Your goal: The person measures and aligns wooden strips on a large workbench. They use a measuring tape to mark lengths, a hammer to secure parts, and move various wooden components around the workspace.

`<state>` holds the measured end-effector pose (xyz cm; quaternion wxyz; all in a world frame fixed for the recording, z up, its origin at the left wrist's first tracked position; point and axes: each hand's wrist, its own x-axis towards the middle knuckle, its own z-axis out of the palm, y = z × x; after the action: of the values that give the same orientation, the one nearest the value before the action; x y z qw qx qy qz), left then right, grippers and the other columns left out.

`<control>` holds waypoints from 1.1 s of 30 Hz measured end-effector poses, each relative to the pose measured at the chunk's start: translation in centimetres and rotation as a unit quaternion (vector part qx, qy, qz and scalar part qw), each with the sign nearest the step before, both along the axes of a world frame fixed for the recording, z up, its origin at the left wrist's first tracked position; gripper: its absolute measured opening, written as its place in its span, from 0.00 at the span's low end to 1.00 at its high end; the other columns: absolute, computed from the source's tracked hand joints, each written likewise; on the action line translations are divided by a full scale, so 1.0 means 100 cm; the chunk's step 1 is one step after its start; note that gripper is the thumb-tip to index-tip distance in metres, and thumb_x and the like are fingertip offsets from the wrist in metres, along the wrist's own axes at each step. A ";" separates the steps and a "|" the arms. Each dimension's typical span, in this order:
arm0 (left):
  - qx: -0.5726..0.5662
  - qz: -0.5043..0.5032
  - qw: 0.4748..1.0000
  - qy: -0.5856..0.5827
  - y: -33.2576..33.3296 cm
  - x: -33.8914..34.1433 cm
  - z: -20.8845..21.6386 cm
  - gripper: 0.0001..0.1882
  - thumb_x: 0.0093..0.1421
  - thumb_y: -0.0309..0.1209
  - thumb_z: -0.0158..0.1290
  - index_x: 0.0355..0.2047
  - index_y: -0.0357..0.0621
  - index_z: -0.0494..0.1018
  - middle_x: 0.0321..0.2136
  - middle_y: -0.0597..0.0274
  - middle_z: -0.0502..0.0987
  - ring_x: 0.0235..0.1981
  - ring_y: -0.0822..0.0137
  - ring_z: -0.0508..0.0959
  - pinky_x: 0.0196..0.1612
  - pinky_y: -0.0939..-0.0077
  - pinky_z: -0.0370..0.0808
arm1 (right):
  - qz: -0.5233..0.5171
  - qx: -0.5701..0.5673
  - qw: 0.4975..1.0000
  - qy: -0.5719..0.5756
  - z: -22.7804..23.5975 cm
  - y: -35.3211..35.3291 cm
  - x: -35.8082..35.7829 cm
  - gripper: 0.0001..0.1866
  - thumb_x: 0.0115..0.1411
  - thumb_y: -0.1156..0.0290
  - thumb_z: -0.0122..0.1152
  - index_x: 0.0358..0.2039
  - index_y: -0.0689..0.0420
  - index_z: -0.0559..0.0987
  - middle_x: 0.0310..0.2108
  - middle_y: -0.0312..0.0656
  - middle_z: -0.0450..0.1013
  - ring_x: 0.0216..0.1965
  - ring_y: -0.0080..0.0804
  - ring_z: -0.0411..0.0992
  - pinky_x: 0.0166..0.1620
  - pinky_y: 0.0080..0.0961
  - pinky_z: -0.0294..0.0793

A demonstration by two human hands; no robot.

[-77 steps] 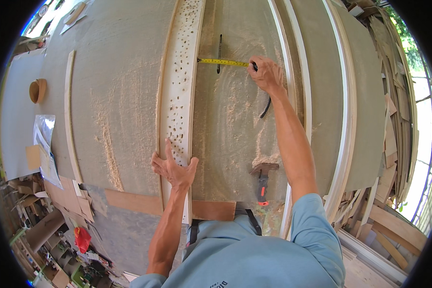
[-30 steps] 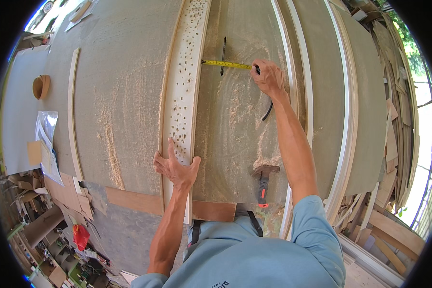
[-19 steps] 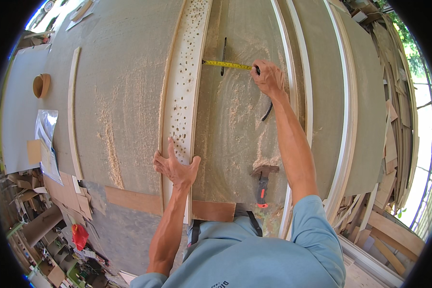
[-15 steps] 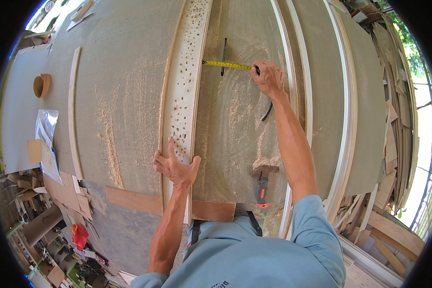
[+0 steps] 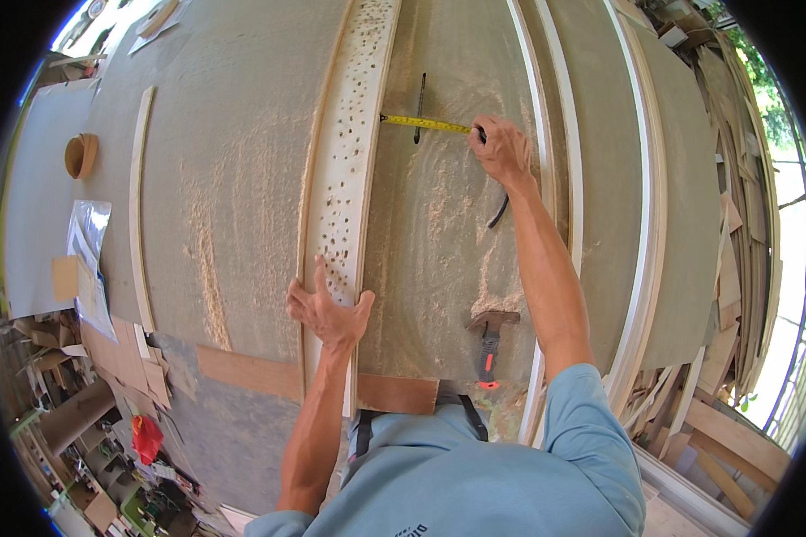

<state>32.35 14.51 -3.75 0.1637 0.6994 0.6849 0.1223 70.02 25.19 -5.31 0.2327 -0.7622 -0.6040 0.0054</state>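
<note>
a dusty table (image 5: 242,116) bears a dark-spotted white board (image 5: 338,179), running 12 to 6 o'clock. the left hand (image 5: 331,313), at 8, spreads its fingers across it. the right hand (image 5: 501,150), at 1, clenches a yellow tape measure (image 5: 443,124), blade reaching toward 9 to the board's edge. a hammer (image 5: 488,345) lies at 4.

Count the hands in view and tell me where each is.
2: the left hand is spread across the speckled white board; the right hand grips the yellow tape measure, right of that board. No other hand shows.
</note>
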 end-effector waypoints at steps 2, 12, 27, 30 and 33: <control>0.012 -0.012 1.000 -0.008 0.001 -0.002 0.000 0.53 0.34 0.42 0.68 0.66 0.54 0.62 0.51 0.41 0.57 0.58 0.40 0.55 0.58 0.37 0.51 | 0.003 0.006 1.000 -0.004 0.001 -0.001 0.000 0.09 0.58 0.63 0.56 0.31 0.54 0.78 0.31 0.44 0.77 0.35 0.48 0.76 0.36 0.45 0.76; 0.008 -0.024 1.000 0.011 0.001 -0.004 -0.006 0.54 0.36 0.43 0.67 0.67 0.55 0.60 0.49 0.45 0.58 0.57 0.43 0.55 0.59 0.39 0.50 | 0.000 -0.012 1.000 -0.002 0.000 -0.003 -0.002 0.09 0.58 0.63 0.55 0.32 0.55 0.78 0.31 0.45 0.77 0.36 0.48 0.76 0.37 0.45 0.76; 0.019 -0.038 0.999 0.008 0.005 -0.004 -0.006 0.53 0.36 0.44 0.67 0.67 0.56 0.61 0.50 0.43 0.59 0.57 0.43 0.56 0.59 0.41 0.52 | 0.006 0.001 1.000 -0.008 -0.006 0.000 0.003 0.09 0.58 0.64 0.56 0.31 0.55 0.78 0.29 0.45 0.76 0.34 0.48 0.75 0.36 0.46 0.76; 0.024 -0.040 0.999 0.011 0.007 -0.005 -0.006 0.53 0.36 0.44 0.67 0.66 0.55 0.61 0.49 0.44 0.59 0.56 0.44 0.57 0.58 0.42 0.53 | 0.002 -0.007 1.000 -0.015 -0.004 0.001 0.001 0.09 0.58 0.64 0.56 0.32 0.55 0.78 0.30 0.45 0.76 0.35 0.48 0.75 0.36 0.45 0.76; 0.025 -0.044 0.999 0.016 0.006 -0.005 -0.004 0.53 0.36 0.45 0.67 0.66 0.54 0.61 0.49 0.43 0.60 0.54 0.44 0.58 0.57 0.44 0.54 | 0.004 -0.007 1.000 -0.017 0.001 0.001 0.001 0.08 0.59 0.65 0.56 0.32 0.56 0.77 0.31 0.46 0.76 0.36 0.47 0.75 0.37 0.45 0.76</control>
<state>31.85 15.15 -4.12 0.1404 0.7345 0.6529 0.1210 70.16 25.29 -5.23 0.2173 -0.7614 -0.6108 -0.0025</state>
